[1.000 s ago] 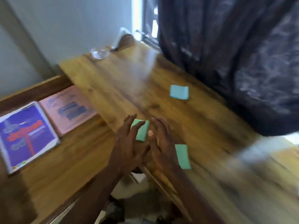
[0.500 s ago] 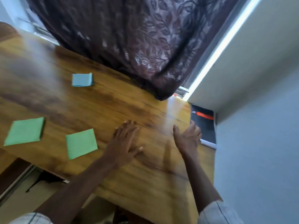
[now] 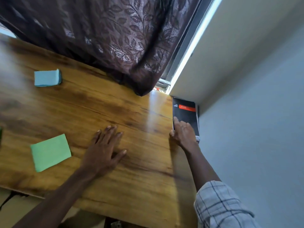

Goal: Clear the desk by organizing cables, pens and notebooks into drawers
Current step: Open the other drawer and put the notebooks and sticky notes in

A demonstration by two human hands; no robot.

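Notebook at desk 3 o'clock, against wall. Right hand on its near corner, thumb at edge; can't tell if pinched. Left hand flat, spread, empty, 9 o'clock of right.

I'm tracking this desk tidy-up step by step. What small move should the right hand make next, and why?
Probably slide the black notebook leftward, away from the wall. The right hand rests on its cover, but the notebook lies tight against the wall, leaving little room to grip that side.
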